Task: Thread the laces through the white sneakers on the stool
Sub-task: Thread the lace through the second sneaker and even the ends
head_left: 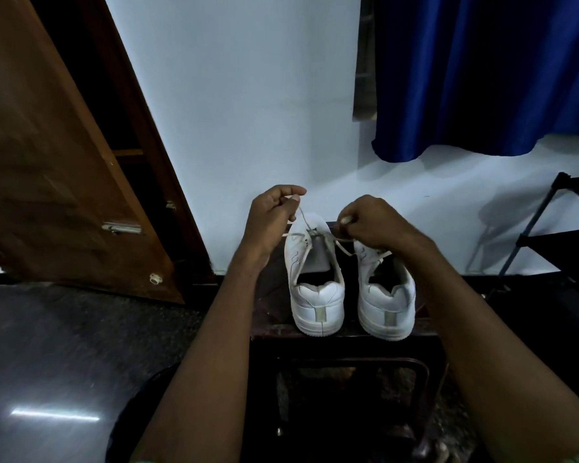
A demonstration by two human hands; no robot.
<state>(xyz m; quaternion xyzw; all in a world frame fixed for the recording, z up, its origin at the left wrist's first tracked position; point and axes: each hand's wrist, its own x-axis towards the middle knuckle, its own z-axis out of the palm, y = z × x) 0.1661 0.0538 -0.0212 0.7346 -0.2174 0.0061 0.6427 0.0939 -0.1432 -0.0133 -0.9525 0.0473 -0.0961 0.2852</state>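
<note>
Lacing the left sneaker [315, 279] on the stool [341, 332].
Your left hand [271, 215] and right hand [371, 225] are each pinching one end of the lace [343, 247].

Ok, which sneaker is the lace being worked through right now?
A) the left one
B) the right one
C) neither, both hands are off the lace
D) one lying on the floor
A: both the left hand and the right hand pinch ends of the lace, which runs through the front eyelets of the left sneaker on the stool.
</note>
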